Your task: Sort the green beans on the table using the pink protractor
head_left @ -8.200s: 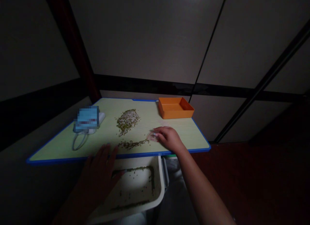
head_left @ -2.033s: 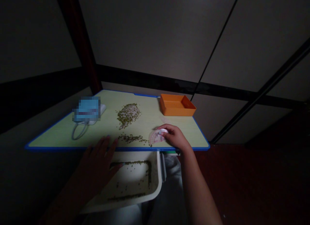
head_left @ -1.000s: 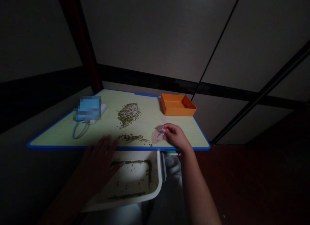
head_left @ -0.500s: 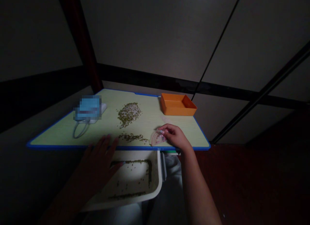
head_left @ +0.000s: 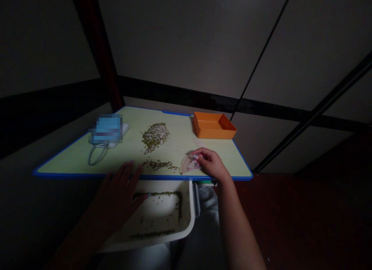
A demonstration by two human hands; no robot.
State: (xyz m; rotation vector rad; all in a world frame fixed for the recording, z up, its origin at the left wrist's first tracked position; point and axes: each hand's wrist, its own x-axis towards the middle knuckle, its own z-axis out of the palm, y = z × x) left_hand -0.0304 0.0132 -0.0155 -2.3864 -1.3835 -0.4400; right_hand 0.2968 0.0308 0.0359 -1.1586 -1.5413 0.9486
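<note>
My right hand (head_left: 210,164) pinches a clear pink protractor (head_left: 188,164) that stands on edge on the pale green table (head_left: 72,159), just right of a thin row of green beans (head_left: 159,166). A larger pile of green beans (head_left: 154,133) lies further back. My left hand (head_left: 119,192) grips the left rim of a white tray (head_left: 186,227) held below the table's front edge, fingers stretched over the rim. Scattered beans lie inside the tray.
An orange box (head_left: 213,125) stands at the table's back right corner. A blurred blue item on a white device with a looped cable (head_left: 95,158) lies at the left. The table has a blue edge; dark walls surround it.
The protractor has been tipped up on edge and shifted a little along the table near the bean row. The left hand and tray stay in place.
</note>
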